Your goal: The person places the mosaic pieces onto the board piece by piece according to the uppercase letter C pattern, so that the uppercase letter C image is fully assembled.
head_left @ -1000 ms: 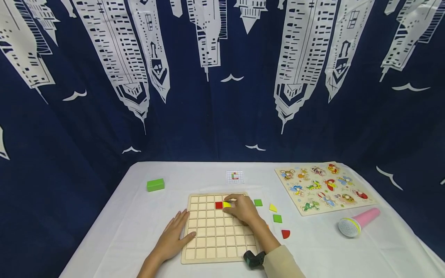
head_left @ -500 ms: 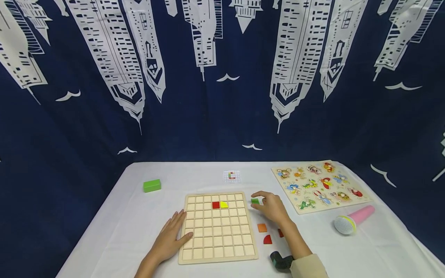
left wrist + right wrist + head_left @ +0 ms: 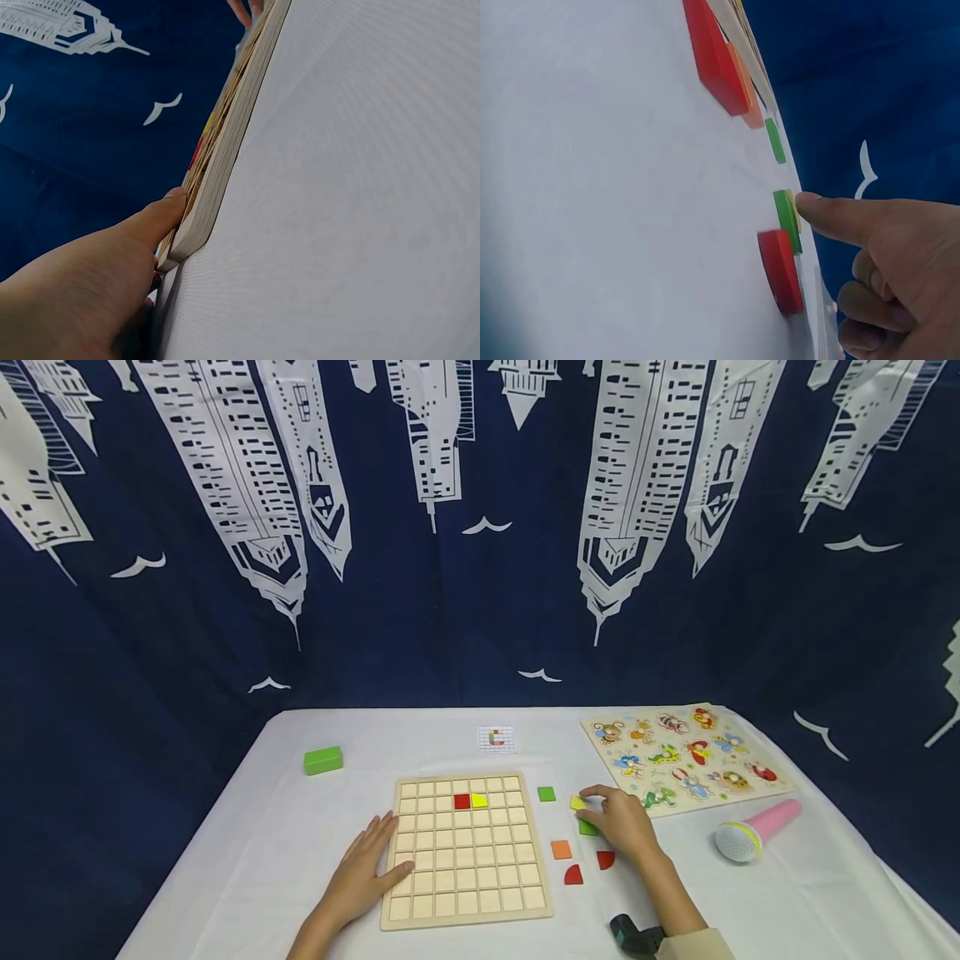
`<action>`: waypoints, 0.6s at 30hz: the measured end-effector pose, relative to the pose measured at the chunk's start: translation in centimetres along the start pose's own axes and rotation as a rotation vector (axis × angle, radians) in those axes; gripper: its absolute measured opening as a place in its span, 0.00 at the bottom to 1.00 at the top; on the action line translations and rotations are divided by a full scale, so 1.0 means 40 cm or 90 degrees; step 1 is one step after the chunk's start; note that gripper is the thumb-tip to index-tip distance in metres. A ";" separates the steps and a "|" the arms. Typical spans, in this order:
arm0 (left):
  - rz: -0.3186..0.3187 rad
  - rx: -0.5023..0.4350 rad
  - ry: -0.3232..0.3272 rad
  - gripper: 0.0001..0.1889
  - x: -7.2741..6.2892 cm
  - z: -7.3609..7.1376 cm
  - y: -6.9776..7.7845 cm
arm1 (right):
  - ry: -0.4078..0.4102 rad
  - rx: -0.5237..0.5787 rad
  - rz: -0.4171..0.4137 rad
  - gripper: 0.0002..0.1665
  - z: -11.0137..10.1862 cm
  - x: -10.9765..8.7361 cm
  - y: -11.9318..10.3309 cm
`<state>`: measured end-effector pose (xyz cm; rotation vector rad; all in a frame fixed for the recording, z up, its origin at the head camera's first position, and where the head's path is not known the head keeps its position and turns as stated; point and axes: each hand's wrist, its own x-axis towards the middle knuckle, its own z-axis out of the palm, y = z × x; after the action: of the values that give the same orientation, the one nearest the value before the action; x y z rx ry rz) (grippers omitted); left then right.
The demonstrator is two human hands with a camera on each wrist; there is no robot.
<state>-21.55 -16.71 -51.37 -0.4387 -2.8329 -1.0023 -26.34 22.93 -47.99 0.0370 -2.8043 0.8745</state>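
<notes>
Dark blue printed curtain [image 3: 450, 610] stands behind the far edge of the white-covered counter [image 3: 232, 852]. Open cloth runs along the left side to the counter's edge, and again at front right. Insect puzzle board [image 3: 703, 767] at right rear, its near-left corner just beyond the right hand [image 3: 626, 822]. Grid board [image 3: 465, 858] at centre. Left hand [image 3: 367, 864]: laid along the grid board's left edge, thumb apart, its tip on the board. Right hand: thumb and index fingertip at opposite sides of a yellow piece [image 3: 577, 802] on the counter, right of the grid board; other fingers curled; cannot tell whether the pinch is closed.

Pink microphone [image 3: 757, 831] right of the right forearm. Green block [image 3: 322, 760] far left. Pattern card [image 3: 496, 740] beyond the grid board. Green square [image 3: 588, 828] just on the yellow piece's near side; orange square [image 3: 561, 849] and two red quarter-rounds [image 3: 573, 875] nearer the person.
</notes>
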 end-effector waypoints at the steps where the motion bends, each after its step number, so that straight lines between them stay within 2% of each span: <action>1: -0.002 -0.001 0.000 0.43 0.000 0.001 0.001 | 0.002 -0.004 0.000 0.17 0.003 0.002 0.003; 8: -0.001 -0.002 0.000 0.42 -0.001 0.002 0.008 | 0.006 -0.017 -0.003 0.15 0.016 0.014 0.013; 18: -0.001 0.002 0.006 0.42 -0.001 0.000 0.005 | -0.005 0.001 -0.012 0.15 0.026 0.030 0.007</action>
<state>-21.45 -16.57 -51.28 -0.4310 -2.8269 -0.9965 -27.73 22.62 -48.74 0.0668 -2.8057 0.8753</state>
